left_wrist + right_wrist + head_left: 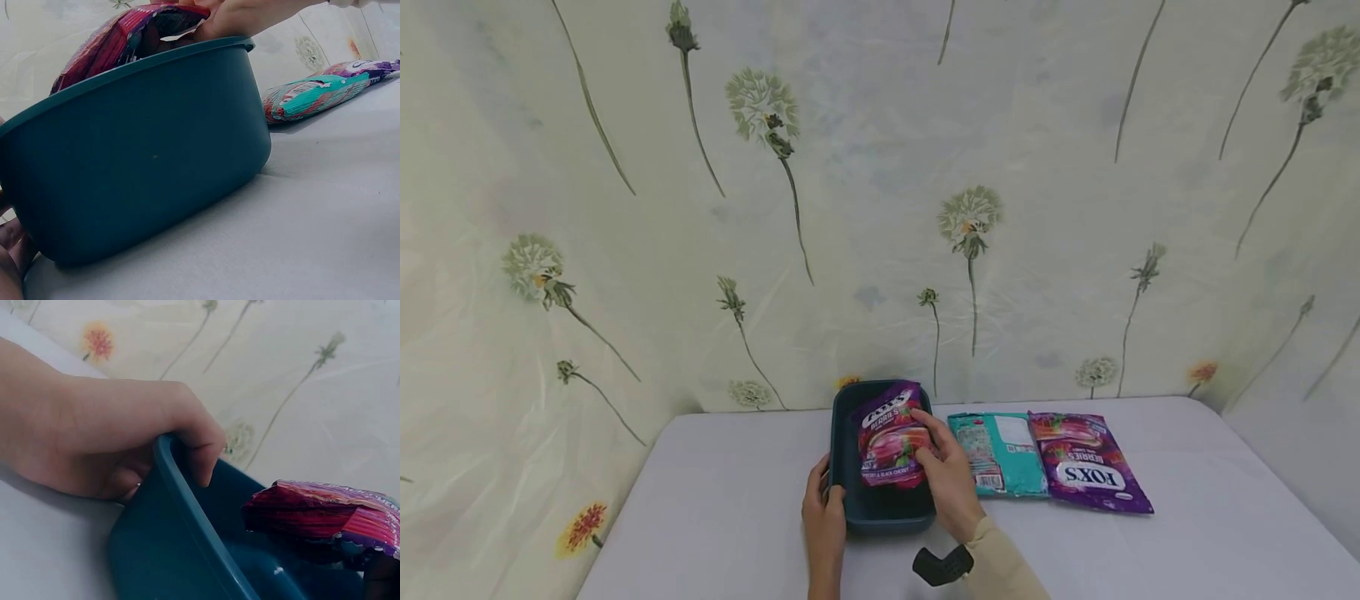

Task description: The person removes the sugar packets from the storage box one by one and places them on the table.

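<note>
A dark teal plastic bin stands on the white table. My left hand grips its left wall; in the right wrist view the thumb of that left hand hooks over the bin's rim. With thumb and fingers my right hand holds a purple Fox's Berries candy bag, tilted inside the bin's opening. From the left wrist view, the bag rises above the bin rim, its lower part hidden by the bin wall.
Right of the bin lie a teal candy bag, back side up, and another purple Fox's bag touching it. A flowered sheet hangs behind the table. The right wrist carries a black strap.
</note>
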Action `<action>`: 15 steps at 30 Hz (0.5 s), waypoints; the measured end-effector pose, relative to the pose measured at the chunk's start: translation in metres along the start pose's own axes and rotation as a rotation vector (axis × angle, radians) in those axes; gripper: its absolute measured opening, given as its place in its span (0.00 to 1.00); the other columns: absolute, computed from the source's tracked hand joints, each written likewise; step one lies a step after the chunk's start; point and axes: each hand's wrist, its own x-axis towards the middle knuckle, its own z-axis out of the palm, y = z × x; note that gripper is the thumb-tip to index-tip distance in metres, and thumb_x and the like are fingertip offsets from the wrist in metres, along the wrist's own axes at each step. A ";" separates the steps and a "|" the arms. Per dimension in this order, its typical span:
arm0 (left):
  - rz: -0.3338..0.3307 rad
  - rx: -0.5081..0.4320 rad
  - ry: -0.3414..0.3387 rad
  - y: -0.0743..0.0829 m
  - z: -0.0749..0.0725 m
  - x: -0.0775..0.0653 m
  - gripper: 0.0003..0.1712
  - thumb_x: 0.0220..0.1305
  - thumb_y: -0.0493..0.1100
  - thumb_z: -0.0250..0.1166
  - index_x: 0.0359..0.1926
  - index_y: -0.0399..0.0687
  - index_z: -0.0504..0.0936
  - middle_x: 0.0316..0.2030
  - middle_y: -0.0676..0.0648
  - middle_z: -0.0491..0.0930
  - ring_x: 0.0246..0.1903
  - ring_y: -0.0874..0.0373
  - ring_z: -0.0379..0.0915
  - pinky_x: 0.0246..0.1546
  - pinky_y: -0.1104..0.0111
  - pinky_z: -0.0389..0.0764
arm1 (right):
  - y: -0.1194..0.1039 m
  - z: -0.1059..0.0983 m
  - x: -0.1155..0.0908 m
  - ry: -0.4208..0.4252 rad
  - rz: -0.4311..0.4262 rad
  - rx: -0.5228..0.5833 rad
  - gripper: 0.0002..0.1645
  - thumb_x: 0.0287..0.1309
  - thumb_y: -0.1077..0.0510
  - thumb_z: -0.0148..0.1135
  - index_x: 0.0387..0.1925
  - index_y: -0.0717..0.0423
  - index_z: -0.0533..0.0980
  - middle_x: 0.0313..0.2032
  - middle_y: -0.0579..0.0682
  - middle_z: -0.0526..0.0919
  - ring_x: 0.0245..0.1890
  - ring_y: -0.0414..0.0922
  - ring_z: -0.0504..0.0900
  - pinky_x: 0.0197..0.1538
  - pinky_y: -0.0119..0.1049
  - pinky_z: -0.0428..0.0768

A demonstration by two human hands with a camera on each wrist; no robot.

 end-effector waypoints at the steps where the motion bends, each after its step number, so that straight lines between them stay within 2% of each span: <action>1: 0.000 0.003 0.002 0.000 0.000 0.000 0.28 0.57 0.33 0.50 0.60 0.48 0.73 0.55 0.41 0.77 0.52 0.49 0.74 0.48 0.56 0.75 | -0.001 -0.001 0.000 -0.001 0.001 0.001 0.31 0.63 0.67 0.46 0.62 0.36 0.68 0.70 0.47 0.58 0.66 0.49 0.63 0.65 0.47 0.67; 6: 0.008 0.013 0.001 0.000 0.000 0.000 0.28 0.57 0.33 0.51 0.61 0.48 0.73 0.55 0.41 0.77 0.53 0.49 0.73 0.50 0.54 0.74 | -0.004 -0.007 -0.003 -0.009 0.021 0.023 0.31 0.63 0.66 0.45 0.62 0.34 0.68 0.72 0.45 0.53 0.70 0.49 0.58 0.65 0.46 0.67; 15: 0.011 -0.008 -0.015 0.000 -0.002 0.000 0.28 0.59 0.35 0.51 0.61 0.49 0.72 0.56 0.42 0.77 0.55 0.50 0.73 0.52 0.53 0.74 | -0.008 -0.017 -0.013 -0.055 0.050 0.111 0.32 0.63 0.67 0.44 0.62 0.33 0.67 0.70 0.40 0.54 0.68 0.46 0.61 0.60 0.35 0.73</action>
